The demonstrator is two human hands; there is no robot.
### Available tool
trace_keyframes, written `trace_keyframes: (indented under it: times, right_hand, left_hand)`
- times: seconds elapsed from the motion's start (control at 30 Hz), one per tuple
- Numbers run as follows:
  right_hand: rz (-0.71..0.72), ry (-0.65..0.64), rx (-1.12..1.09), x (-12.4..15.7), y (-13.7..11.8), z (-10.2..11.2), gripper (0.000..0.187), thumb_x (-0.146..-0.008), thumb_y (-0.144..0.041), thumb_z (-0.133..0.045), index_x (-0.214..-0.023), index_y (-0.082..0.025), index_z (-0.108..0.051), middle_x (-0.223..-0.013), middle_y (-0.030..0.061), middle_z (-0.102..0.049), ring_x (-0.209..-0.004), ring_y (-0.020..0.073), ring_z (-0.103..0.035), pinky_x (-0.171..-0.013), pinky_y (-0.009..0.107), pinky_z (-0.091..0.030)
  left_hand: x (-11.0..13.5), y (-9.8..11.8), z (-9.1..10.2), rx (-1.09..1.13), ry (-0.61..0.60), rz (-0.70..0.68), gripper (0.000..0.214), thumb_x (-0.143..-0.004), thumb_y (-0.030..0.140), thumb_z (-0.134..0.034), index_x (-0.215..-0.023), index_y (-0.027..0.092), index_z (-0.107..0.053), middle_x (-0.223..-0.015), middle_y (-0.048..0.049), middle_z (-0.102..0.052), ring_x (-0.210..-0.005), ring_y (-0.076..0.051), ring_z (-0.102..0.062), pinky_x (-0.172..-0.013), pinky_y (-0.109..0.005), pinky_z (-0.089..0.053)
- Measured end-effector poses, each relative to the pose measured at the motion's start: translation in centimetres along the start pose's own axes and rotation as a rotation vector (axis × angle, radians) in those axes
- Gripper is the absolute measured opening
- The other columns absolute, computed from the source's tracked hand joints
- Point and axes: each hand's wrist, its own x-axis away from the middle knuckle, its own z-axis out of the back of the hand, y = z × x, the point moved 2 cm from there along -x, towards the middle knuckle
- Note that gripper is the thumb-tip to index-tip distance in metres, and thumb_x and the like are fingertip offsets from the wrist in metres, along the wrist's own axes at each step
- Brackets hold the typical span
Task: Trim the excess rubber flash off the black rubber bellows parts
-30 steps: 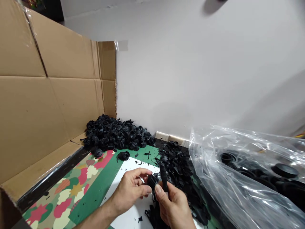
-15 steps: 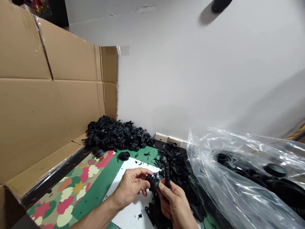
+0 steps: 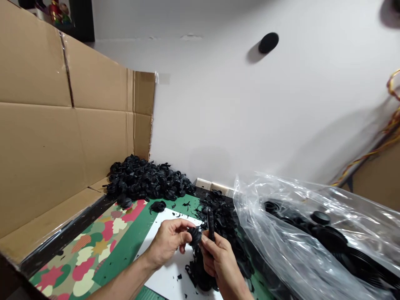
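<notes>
My left hand (image 3: 167, 242) is closed, pinching a small black ribbed rubber boot (image 3: 195, 236) between thumb and fingers. My right hand (image 3: 221, 257) wraps round a black stick-like tool handle (image 3: 211, 225) that points up and away. Its thumb meets the right side of the boot; the tool's working end is hidden. Below both hands lies a white sheet (image 3: 168, 273), with black rubber trimmings (image 3: 215, 208) heaped beside and under the right hand. One loose ribbed piece (image 3: 158, 206) rests at the sheet's far edge.
A large pile of black ribbed pieces (image 3: 150, 179) sits at the back left against cardboard panels (image 3: 103, 137). A clear plastic bag (image 3: 259, 237) with black rubber parts lies on the right. Green surface (image 3: 125, 254) and patterned paper (image 3: 84, 258) spread left. A wall (image 3: 218, 104) stands behind.
The whole view has shifted slightly, so more of the wall's right side shows. Both hands keep their hold, with the boot turned a little between them.
</notes>
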Motion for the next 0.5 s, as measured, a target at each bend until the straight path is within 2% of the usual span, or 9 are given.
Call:
trace_keyframes:
  times: [0.13, 0.23, 0.3, 0.37, 0.5]
  right_hand:
    - [0.031, 0.044, 0.039, 0.1, -0.1, -0.7, 0.036, -0.062, -0.046, -0.073, -0.062, -0.02, -0.048, -0.047, -0.0113, -0.033, -0.036, 0.0022, -0.016, -0.034, 0.017, -0.013]
    - [0.08, 0.129, 0.102, 0.0, -0.9, -0.5, 0.032, -0.06, -0.044, -0.07, -0.06, -0.02, -0.05, -0.043, -0.0124, -0.03, -0.035, 0.0028, -0.016, -0.033, 0.018, -0.012]
    - [0.14, 0.216, 0.154, 0.2, -2.5, 0.6, 0.03, -0.058, -0.041, -0.072, -0.059, -0.019, -0.051, -0.042, -0.0122, -0.03, -0.035, 0.0032, -0.018, -0.033, 0.018, -0.012]
    - [0.224, 0.32, 0.193, 1.1, -5.0, 2.4, 0.029, -0.059, -0.038, -0.074, -0.066, -0.017, -0.056, -0.044, -0.0112, -0.034, -0.037, 0.0043, -0.024, -0.035, 0.018, -0.014]
    - [0.36, 0.485, 0.196, 3.9, -10.0, 6.3, 0.04, -0.063, -0.051, -0.073, -0.076, -0.019, -0.052, -0.049, -0.0129, -0.029, -0.041, 0.0045, -0.021, -0.04, 0.018, -0.015]
  left_hand:
    - [0.0, 0.4, 0.0, -0.006, -0.026, -0.04, 0.059, -0.052, 0.062, -0.079, -0.081, 0.011, -0.073, -0.055, 0.0021, -0.058, -0.041, -0.007, -0.044, -0.041, -0.02, -0.033]
    - [-0.2, 0.3, 0.0, -0.042, -0.073, -0.054, 0.051, -0.059, 0.055, -0.079, -0.088, 0.013, -0.075, -0.059, 0.001, -0.061, -0.044, -0.008, -0.047, -0.043, -0.021, -0.035]
    - [-0.5, -0.2, 0.2, -0.088, -0.068, -0.033, 0.051, -0.064, 0.05, -0.078, -0.1, 0.015, -0.073, -0.062, 0.0021, -0.06, -0.045, -0.009, -0.049, -0.045, -0.021, -0.037]
    - [-0.8, -0.7, 0.3, -0.097, -0.065, -0.013, 0.053, -0.068, 0.047, -0.075, -0.112, 0.017, -0.069, -0.064, 0.0038, -0.058, -0.045, -0.008, -0.05, -0.047, -0.021, -0.04]
    - [-1.1, -1.3, 0.3, -0.128, -0.005, 0.021, 0.051, -0.064, 0.044, -0.076, -0.105, 0.015, -0.069, -0.062, 0.0048, -0.057, -0.041, -0.009, -0.051, -0.046, -0.022, -0.039]
